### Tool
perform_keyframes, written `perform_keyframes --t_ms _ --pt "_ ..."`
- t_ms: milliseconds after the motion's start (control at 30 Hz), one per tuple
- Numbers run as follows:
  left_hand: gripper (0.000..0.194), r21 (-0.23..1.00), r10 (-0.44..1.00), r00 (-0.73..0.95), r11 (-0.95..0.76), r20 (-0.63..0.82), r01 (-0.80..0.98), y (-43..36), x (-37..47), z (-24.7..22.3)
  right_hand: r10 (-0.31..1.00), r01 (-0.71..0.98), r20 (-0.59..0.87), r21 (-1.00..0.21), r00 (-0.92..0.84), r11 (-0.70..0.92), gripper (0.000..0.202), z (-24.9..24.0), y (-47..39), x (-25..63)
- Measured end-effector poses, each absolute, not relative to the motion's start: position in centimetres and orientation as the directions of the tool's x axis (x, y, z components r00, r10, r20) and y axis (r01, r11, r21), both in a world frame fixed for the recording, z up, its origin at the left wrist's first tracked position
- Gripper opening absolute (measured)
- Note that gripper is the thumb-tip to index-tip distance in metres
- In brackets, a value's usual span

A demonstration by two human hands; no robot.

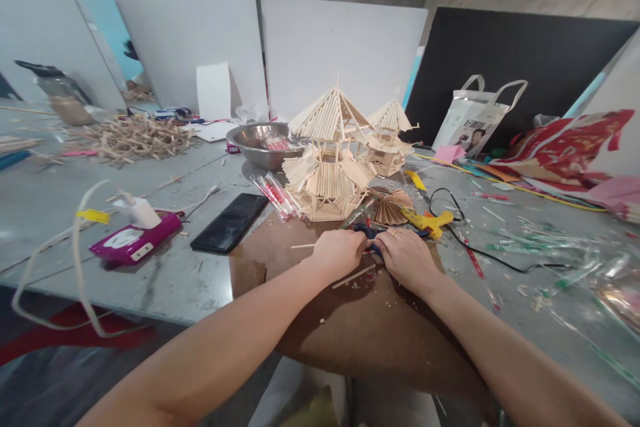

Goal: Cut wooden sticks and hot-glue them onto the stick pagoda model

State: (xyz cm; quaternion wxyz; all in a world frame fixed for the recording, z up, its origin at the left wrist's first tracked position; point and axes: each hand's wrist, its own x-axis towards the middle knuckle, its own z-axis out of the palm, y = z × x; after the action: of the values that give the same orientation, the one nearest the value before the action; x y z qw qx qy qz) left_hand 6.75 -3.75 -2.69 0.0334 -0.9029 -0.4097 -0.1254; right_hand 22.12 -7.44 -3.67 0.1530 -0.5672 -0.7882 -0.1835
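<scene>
Grey table (195, 280) bears a steel bowl (265, 159) of reddish packets (278, 144); left fingers (357, 243) grip a stick (303, 246); right fingers (393, 241), hold unclear.

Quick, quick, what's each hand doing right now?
Left hand: closed, holding a thin wooden stick.
Right hand: fingers curled at the dark blue tool; whether it grips it can't be told.

Both bare forearms reach forward and converge, the left arm (225, 340) slanting in from lower left, the right arm (505, 333) from lower right. The left hand (337, 253) and right hand (407, 257) nearly meet, backs upward, knuckles bent, fingers (387, 245) curled inward in a grip, their undersides hidden.
</scene>
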Motion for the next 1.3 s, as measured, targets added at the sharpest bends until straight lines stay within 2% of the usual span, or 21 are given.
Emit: perform_keyframes --t_ms 533,700,800,933,1000,1067,1167,1300 --pt "0.036 0.051 0.789 0.573 -0.596 0.221 0.801 -4.2 6.9 -2.7 0.842 0.969 0.483 0.175 -0.24 0.176 0.028 -3.7 -8.0 21.1" --pt "0.042 0.074 0.805 0.542 -0.573 0.242 0.816 -4.6 7.4 -2.4 0.858 0.979 0.473 0.141 -0.2 0.15 0.031 -4.0 -7.5 21.2" --pt "0.044 0.112 0.798 0.536 -0.58 0.276 0.807 -4.5 7.3 -2.1 0.863 0.981 0.472 0.015 -0.177 0.193 0.031 -4.0 -6.9 22.1" --pt "0.045 0.157 0.837 0.479 -0.527 0.264 0.835 -3.4 6.8 -2.2 0.831 0.932 0.552 -0.26 -0.069 0.25 0.026 -3.9 -6.3 23.4" --pt "0.042 0.164 0.855 0.458 -0.502 0.243 0.849 -2.9 6.6 -2.4 0.84 0.875 0.543 -0.405 -0.003 0.265 0.024 -3.9 -6.1 23.7" --pt "0.035 0.174 0.844 0.461 -0.515 0.274 0.839 -2.6 6.5 -2.6 0.862 0.783 0.506 -0.549 0.033 0.292 0.022 -3.9 -6.1 23.8" --pt "0.028 0.208 0.775 0.487 -0.595 0.403 0.776 -2.6 6.5 -2.5 0.905 0.59 0.418 -0.75 0.075 0.298 0.022 -4.0 -6.1 23.6" --pt "0.028 0.351 0.716 0.539 -0.692 0.444 0.631 -3.0 6.6 -2.1 0.962 0.306 0.257 -0.927 0.096 0.217 0.026 -3.7 -6.2 23.3"
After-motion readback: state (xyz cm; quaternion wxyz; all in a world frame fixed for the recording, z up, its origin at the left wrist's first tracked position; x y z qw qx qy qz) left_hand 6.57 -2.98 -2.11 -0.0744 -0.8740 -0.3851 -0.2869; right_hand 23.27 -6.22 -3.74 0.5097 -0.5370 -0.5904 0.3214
